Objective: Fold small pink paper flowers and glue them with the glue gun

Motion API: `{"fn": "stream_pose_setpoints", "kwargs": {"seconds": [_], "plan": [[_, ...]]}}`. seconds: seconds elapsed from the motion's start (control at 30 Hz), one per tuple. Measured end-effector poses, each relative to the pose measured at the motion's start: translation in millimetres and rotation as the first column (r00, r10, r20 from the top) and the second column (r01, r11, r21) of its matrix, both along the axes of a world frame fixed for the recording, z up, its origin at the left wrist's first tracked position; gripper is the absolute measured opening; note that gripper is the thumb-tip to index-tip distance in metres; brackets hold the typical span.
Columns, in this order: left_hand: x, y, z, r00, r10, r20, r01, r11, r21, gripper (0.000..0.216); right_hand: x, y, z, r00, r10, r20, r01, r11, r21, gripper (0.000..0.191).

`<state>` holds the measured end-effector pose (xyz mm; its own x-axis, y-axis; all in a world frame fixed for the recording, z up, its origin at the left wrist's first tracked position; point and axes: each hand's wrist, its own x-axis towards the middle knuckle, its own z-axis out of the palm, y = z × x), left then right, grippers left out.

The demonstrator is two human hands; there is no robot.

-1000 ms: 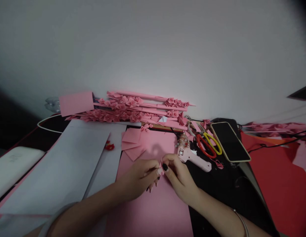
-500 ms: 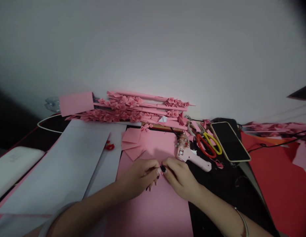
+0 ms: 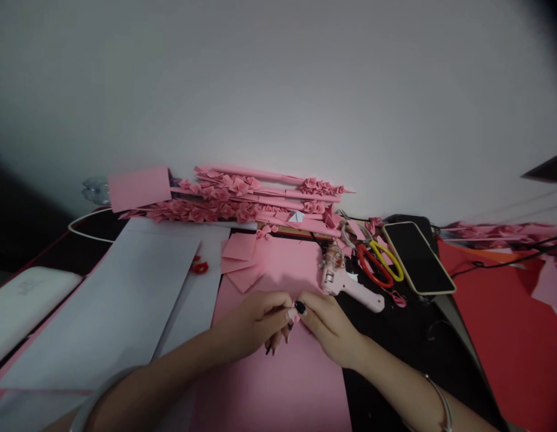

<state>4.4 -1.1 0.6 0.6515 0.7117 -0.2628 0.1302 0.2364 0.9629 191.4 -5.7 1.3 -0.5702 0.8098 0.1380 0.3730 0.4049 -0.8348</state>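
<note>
Left hand (image 3: 255,321) and right hand (image 3: 331,326): fingertips pinched closed on small folded pink paper piece (image 3: 297,318) above smooth pink paper sheet (image 3: 282,384).

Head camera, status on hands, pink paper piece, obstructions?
Left hand and right hand pinching pink paper piece together. Piece mostly hidden in grip. Glue gun close beyond right hand, apparently not in the way.

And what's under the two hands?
A large pink sheet shows around the left hand and right hand, which pinch a pink paper piece; anything directly beneath them is covered.
</note>
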Motion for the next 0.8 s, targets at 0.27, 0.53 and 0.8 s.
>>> {"fn": "stream_pose_setpoints", "kwargs": {"seconds": [0.27, 0.53, 0.8], "plan": [[-2, 4, -5.1, 0.984, 0.013, 0.18, 0.031, 0.97, -0.24, 0.03, 0, 0, 1.1, 0.999, -0.014, -0.049, 0.012, 0.998, -0.054, 0.029], [-4, 8, -3.4, 0.979, 0.035, 0.2, 0.087, 0.818, -0.568, 0.041, 1, -1, 0.4, 0.999, -0.039, 0.021, 0.037, 0.996, 0.087, 0.027], [-7, 9, 1.8, 0.97, 0.137, 0.198, -0.002, 0.827, -0.563, 0.025, 0, -1, 5.0, 0.999, 0.032, 0.028, -0.033, 0.999, 0.033, 0.025]]}}
